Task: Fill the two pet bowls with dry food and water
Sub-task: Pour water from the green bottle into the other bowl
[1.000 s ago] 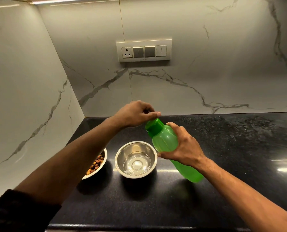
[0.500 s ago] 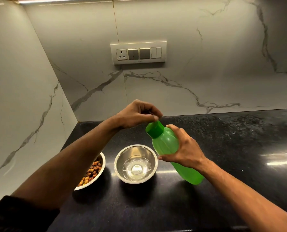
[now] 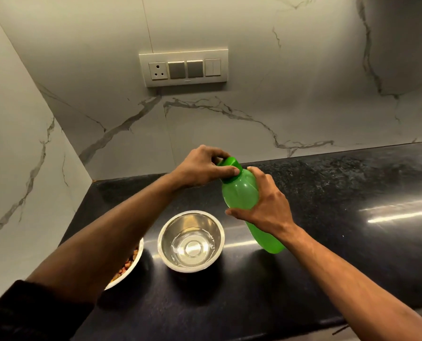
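A green plastic bottle (image 3: 239, 193) stands tilted on the black counter, its base to the right of the bowls. My right hand (image 3: 264, 205) grips its body. My left hand (image 3: 202, 168) is closed around the green cap (image 3: 231, 163) at its top. A steel bowl (image 3: 167, 244) in the middle of the counter holds clear water. A second steel bowl (image 3: 137, 259) to its left holds brown dry food and is mostly hidden under my left forearm.
The black stone counter (image 3: 340, 217) runs off to the right. Marble walls meet in a corner at the left rear. A switch and socket plate (image 3: 183, 67) sits on the back wall above the bowls. The counter's front edge is at the bottom.
My left hand has closed more fully over the bottle's cap. The bottle stands a little more upright. The view has shifted slightly; the bowls have not moved.
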